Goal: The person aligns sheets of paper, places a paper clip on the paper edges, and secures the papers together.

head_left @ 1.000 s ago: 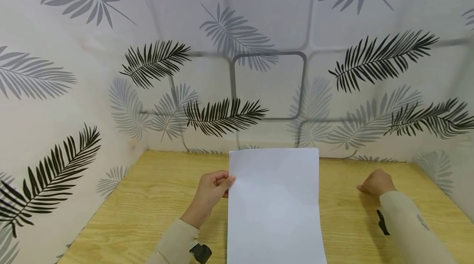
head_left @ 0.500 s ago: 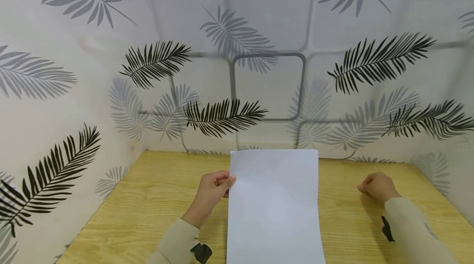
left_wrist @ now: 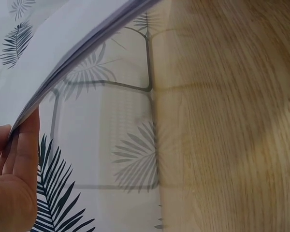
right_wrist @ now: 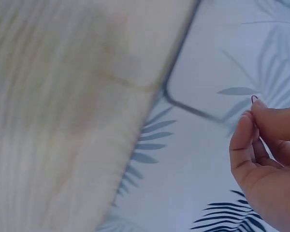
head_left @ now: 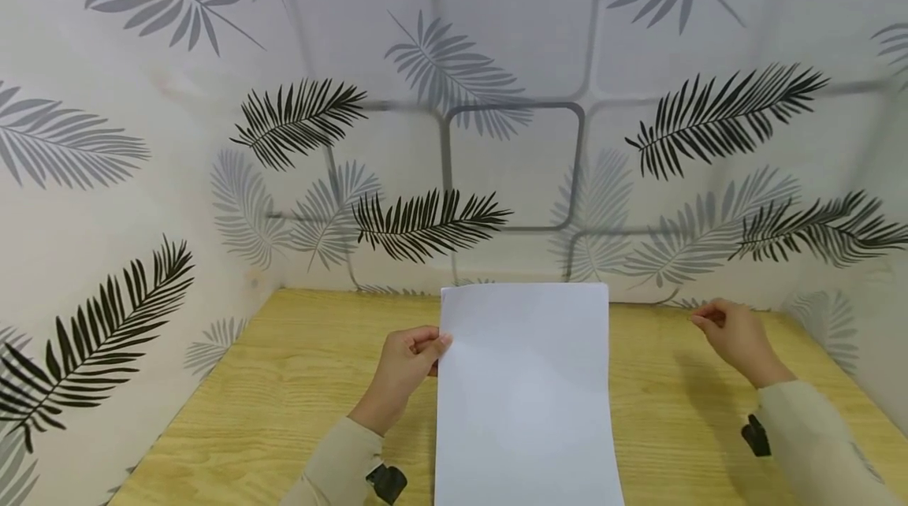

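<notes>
My left hand [head_left: 400, 372] pinches the left edge of a stack of white paper sheets [head_left: 525, 396], thumb in front and fingers behind. The sheets are held up off the wooden table, and their layered edges show in the left wrist view, where the left hand [left_wrist: 14, 183] grips them. To the right of the paper, my right hand [head_left: 738, 340] is raised over the table. Between its thumb and forefinger it pinches a tiny red paper clip [right_wrist: 254, 98]; only a thin rounded loop sticks out in the right wrist view, the rest being hidden by the fingertips.
The wooden table [head_left: 284, 411] reaches back to a wall [head_left: 496, 159] printed with grey and black leaves. Another patterned wall [head_left: 92, 199] borders the table at left. A dark wrist device [head_left: 386, 484] shows at the left cuff, another dark device [head_left: 755, 435] at the right.
My right hand has lifted off the table, rising and shifting slightly right in the head view. The left hand and the paper stack have hardly moved.
</notes>
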Demonstrator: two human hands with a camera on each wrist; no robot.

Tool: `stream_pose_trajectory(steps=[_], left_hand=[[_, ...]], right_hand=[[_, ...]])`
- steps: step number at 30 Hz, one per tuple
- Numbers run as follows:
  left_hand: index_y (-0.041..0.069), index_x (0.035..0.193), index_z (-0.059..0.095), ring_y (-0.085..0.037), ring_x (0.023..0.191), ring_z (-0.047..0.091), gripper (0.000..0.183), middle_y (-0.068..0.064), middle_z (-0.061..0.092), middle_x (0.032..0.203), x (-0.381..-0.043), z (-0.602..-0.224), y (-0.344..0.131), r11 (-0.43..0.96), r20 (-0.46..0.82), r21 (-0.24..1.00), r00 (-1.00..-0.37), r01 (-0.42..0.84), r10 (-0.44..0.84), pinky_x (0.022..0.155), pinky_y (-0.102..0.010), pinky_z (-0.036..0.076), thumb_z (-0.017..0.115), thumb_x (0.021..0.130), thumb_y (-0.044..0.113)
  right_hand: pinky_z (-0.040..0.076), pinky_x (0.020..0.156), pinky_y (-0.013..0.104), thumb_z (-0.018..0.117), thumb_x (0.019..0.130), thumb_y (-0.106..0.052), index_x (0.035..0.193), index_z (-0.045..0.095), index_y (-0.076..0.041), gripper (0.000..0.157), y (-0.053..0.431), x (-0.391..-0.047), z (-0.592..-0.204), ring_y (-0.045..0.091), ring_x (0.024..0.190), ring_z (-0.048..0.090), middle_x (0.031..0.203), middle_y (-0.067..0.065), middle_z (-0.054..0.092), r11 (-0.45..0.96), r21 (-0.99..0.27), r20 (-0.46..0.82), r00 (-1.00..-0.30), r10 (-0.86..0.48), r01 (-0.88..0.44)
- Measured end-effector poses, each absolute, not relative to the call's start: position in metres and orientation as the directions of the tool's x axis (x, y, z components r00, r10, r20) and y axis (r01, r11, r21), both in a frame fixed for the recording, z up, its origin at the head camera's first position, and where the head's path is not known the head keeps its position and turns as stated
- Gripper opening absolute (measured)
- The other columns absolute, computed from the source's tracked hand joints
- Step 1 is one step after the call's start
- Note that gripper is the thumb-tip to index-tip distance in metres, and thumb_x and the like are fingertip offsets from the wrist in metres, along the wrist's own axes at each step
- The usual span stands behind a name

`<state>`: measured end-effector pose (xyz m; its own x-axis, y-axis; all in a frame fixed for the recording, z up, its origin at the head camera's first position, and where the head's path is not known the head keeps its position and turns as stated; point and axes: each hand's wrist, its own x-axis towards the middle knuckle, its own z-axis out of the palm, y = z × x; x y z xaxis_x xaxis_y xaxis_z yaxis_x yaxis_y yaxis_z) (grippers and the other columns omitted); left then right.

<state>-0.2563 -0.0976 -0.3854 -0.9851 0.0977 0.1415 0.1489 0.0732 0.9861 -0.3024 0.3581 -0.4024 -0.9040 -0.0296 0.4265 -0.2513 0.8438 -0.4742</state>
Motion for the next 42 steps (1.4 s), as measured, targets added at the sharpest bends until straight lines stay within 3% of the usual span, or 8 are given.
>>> stream_pose_trajectory(steps=[6, 9, 13, 18, 24, 33, 36, 42], left_hand=[[-0.008, 0.107, 0.067, -0.012, 0.067, 0.062, 0.024, -0.008, 0.070, 0.082, -0.258, -0.385, -0.096, 0.071, 0.151, 0.985, -0.982, 0.159, 0.110, 0.064, -0.027, 0.053, 0.062, 0.095, 0.012], [-0.008, 0.107, 0.067, -0.012, 0.067, 0.061, 0.024, -0.006, 0.069, 0.081, -0.259, -0.384, -0.095, 0.080, 0.155, 0.983, -0.982, 0.165, 0.112, 0.064, -0.027, 0.053, 0.062, 0.095, 0.012], [-0.008, 0.104, 0.068, -0.011, 0.066, 0.059, 0.021, -0.002, 0.067, 0.076, -0.260, -0.381, -0.093, 0.089, 0.161, 0.981, -0.981, 0.170, 0.108, 0.063, -0.026, 0.052, 0.063, 0.094, 0.010], [-0.009, 0.103, 0.068, -0.010, 0.065, 0.058, 0.022, 0.000, 0.065, 0.073, -0.259, -0.380, -0.093, 0.091, 0.174, 0.979, -0.979, 0.184, 0.110, 0.062, -0.025, 0.052, 0.063, 0.094, 0.010], [-0.008, 0.102, 0.068, -0.011, 0.065, 0.057, 0.020, 0.000, 0.064, 0.072, -0.259, -0.381, -0.093, 0.082, 0.173, 0.980, -0.978, 0.183, 0.114, 0.062, -0.025, 0.052, 0.063, 0.093, 0.009], [-0.009, 0.101, 0.069, -0.011, 0.065, 0.059, 0.019, -0.004, 0.066, 0.074, -0.258, -0.383, -0.090, 0.078, 0.194, 0.976, -0.975, 0.203, 0.112, 0.061, -0.025, 0.052, 0.063, 0.093, 0.008], [-0.009, 0.102, 0.069, -0.011, 0.065, 0.061, 0.020, -0.007, 0.068, 0.076, -0.258, -0.382, -0.089, 0.076, 0.200, 0.975, -0.973, 0.209, 0.112, 0.062, -0.025, 0.053, 0.063, 0.093, 0.009], [-0.007, 0.103, 0.069, -0.011, 0.066, 0.062, 0.021, -0.009, 0.070, 0.079, -0.257, -0.381, -0.088, 0.068, 0.207, 0.974, -0.972, 0.215, 0.111, 0.062, -0.025, 0.053, 0.064, 0.093, 0.011]], right_hand=[[0.044, 0.052, 0.020, 0.060, 0.095, -0.008, 0.101, 0.067, 0.007, 0.018, 0.339, -0.290, -0.377, 0.000, 0.064, 0.054, 0.084, 0.018, 0.067, 0.802, -0.515, 0.559, -0.828, 0.045, -0.304], [0.043, 0.054, 0.015, 0.060, 0.096, -0.010, 0.104, 0.068, 0.005, 0.019, 0.325, -0.281, -0.365, -0.010, 0.066, 0.051, 0.085, -0.003, 0.067, 0.746, -0.559, 0.607, -0.791, 0.071, -0.362], [0.045, 0.059, 0.010, 0.061, 0.095, -0.007, 0.108, 0.067, 0.005, 0.019, 0.303, -0.269, -0.348, -0.010, 0.072, 0.055, 0.090, -0.027, 0.059, 0.641, -0.612, 0.655, -0.751, 0.084, -0.463], [0.045, 0.062, 0.008, 0.063, 0.091, 0.000, 0.106, 0.067, 0.009, 0.018, 0.277, -0.262, -0.328, -0.004, 0.072, 0.058, 0.091, -0.021, 0.063, 0.562, -0.624, 0.699, -0.709, 0.090, -0.544], [0.046, 0.066, 0.008, 0.065, 0.089, 0.002, 0.104, 0.069, 0.004, 0.015, 0.248, -0.256, -0.313, 0.001, 0.073, 0.059, 0.091, -0.013, 0.065, 0.555, -0.576, 0.736, -0.676, 0.034, -0.600], [0.047, 0.070, 0.010, 0.065, 0.085, 0.011, 0.099, 0.071, 0.001, 0.018, 0.214, -0.255, -0.303, 0.004, 0.076, 0.058, 0.092, 0.010, 0.065, 0.498, -0.498, 0.800, -0.597, -0.052, -0.710], [0.047, 0.070, 0.010, 0.065, 0.082, 0.017, 0.097, 0.071, 0.002, 0.023, 0.204, -0.256, -0.304, 0.005, 0.076, 0.058, 0.090, 0.013, 0.063, 0.459, -0.457, 0.829, -0.552, -0.089, -0.762], [0.049, 0.072, 0.012, 0.065, 0.080, 0.019, 0.096, 0.071, 0.001, 0.024, 0.182, -0.259, -0.304, 0.007, 0.080, 0.060, 0.090, 0.010, 0.064, 0.422, -0.439, 0.831, -0.537, -0.145, -0.793]])
